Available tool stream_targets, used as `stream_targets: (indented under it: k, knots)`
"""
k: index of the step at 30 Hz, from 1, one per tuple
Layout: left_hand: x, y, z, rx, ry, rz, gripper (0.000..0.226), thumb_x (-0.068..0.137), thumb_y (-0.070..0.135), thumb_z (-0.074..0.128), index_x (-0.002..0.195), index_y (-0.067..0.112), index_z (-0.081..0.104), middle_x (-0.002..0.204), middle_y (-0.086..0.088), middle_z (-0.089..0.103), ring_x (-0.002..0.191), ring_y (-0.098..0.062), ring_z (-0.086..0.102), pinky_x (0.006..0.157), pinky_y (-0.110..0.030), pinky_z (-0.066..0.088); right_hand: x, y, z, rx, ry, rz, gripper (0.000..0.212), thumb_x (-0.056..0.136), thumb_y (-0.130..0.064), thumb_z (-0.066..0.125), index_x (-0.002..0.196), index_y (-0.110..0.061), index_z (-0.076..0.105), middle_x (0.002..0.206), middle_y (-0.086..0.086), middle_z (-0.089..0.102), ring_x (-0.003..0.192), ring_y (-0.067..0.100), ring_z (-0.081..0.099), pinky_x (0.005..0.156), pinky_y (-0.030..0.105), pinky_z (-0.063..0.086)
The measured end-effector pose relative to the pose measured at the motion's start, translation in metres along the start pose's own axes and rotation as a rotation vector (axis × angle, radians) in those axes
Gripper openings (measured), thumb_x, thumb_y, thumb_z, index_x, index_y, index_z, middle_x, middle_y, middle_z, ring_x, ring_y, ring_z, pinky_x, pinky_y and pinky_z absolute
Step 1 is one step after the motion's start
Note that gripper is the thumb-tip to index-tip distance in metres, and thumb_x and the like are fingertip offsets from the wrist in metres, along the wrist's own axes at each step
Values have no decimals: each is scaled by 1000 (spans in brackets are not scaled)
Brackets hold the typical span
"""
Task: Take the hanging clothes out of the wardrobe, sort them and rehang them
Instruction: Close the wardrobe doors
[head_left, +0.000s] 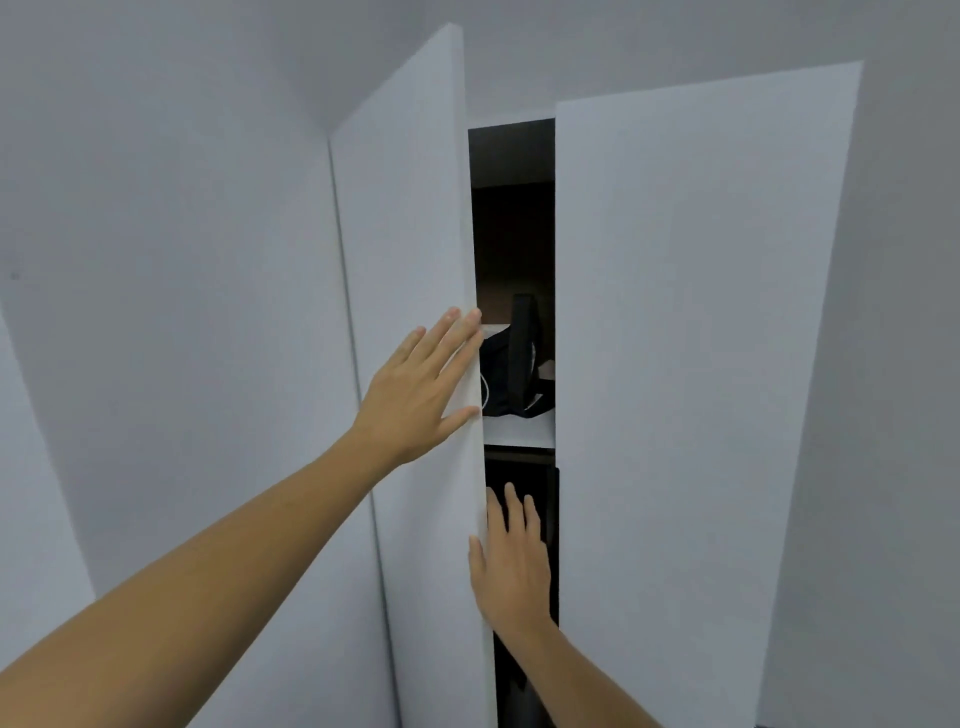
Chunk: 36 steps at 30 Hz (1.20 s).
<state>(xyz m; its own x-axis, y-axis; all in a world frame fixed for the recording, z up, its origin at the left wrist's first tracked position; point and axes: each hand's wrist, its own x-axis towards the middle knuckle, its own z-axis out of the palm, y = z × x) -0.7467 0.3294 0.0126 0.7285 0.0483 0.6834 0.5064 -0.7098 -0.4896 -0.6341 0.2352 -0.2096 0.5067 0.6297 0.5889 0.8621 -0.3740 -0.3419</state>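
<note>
Head view: the white wardrobe (675, 364) stands with both doors part open, a narrow dark gap between them. The left hand (421, 387) lies flat on the outer face of the left door (410, 234), its fingers (457, 332) straight and slightly spread, the tips reaching the door's free edge. The right hand (511, 564) is lower, in the gap just beside that same edge, fingers straight and close together, pointing up; it holds nothing. Inside, a white shelf (519, 431) carries a black bag (511, 376) with an upright strap. Below the shelf, dark hanging clothes (545, 499) show only dimly behind the right hand.
</note>
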Motion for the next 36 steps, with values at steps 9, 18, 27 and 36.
stream_targets:
  k: [9,18,27,36]
  knots:
    - [77,26,82,-152,114,87,100,96,60,56,167,9,7,175,-4,-3,162,-24,-2,130,-44,21,54,69,13,-184,76,194,93,91,-53,71,157,3,37,163,23,37,150,42,37,104,47,55]
    - [132,32,160,-226,226,148,95,97,59,55,166,7,13,175,-6,1,162,-27,1,129,-49,20,99,95,41,-225,204,332,107,81,-53,81,157,5,33,165,21,32,150,37,40,101,41,58]
    - [160,34,201,-283,290,157,90,99,51,56,165,6,15,175,-7,3,162,-28,3,129,-52,20,125,103,58,-188,245,431,118,76,-53,84,162,-1,23,166,15,34,149,28,42,104,38,55]
    - [178,35,230,-289,315,156,80,106,53,44,165,6,17,175,-7,2,162,-28,3,129,-51,18,142,107,68,-264,213,527,130,53,-58,94,156,0,39,162,17,39,144,29,38,87,40,62]
